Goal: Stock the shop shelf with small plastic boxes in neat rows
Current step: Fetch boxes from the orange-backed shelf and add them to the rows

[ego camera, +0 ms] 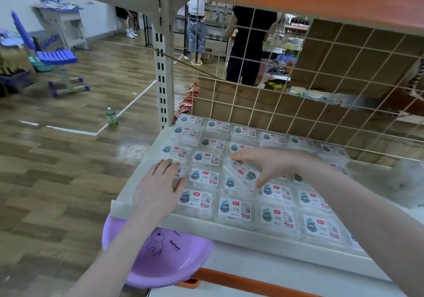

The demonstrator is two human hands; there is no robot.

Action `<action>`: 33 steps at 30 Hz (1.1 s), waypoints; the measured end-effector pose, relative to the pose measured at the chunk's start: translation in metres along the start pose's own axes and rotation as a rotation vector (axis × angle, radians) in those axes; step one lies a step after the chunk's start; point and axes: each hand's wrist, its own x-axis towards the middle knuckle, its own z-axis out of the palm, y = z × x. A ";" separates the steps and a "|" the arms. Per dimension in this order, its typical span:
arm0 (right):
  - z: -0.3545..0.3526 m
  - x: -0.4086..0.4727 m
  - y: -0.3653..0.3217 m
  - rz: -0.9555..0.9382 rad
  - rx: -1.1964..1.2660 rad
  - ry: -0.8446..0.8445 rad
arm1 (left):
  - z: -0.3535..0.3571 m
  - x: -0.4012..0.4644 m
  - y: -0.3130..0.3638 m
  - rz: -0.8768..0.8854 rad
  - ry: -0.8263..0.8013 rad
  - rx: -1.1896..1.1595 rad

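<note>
**A:** Where are your hands sitting right now?

**B:** Your left hand (158, 187) is lying flat near the shelf's (137, 177) left edge, fingers straight, pressing on the boxes (234, 212) in the left column and gripping nothing. Your right hand (270, 165) is reaching over the middle rows, thumb and fingers pinching a tilted box (241, 174) that is riding up on its neighbours, label turned the opposite way to the rest.

**A:** So how should you be seating it?

**B:** I'd say you are mid-placement. Keep bracing the left column with the flat hand so nothing slides off the edge while you work. With the right, try turning the box so its label is reading like the rest, then lowering it level into its gap instead of pushing it in at an angle. These lids look slick, so a shove is likely to nudge the row behind.

**A:** And what is holding what, going left to right?

**B:** The basin (158, 257) is sitting under the shelf's front left corner; what little shows inside looks bare, but the shelf is hiding much of it. The shelf is carrying the boxes in rows, packed edge to edge, mostly label up. Toward the right rear the rows are thinning out, and something pale and blurred is lying there that I cannot identify.
</note>
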 end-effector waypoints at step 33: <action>0.052 -0.012 0.009 -0.002 0.213 0.260 | 0.001 0.001 0.000 0.000 0.028 -0.006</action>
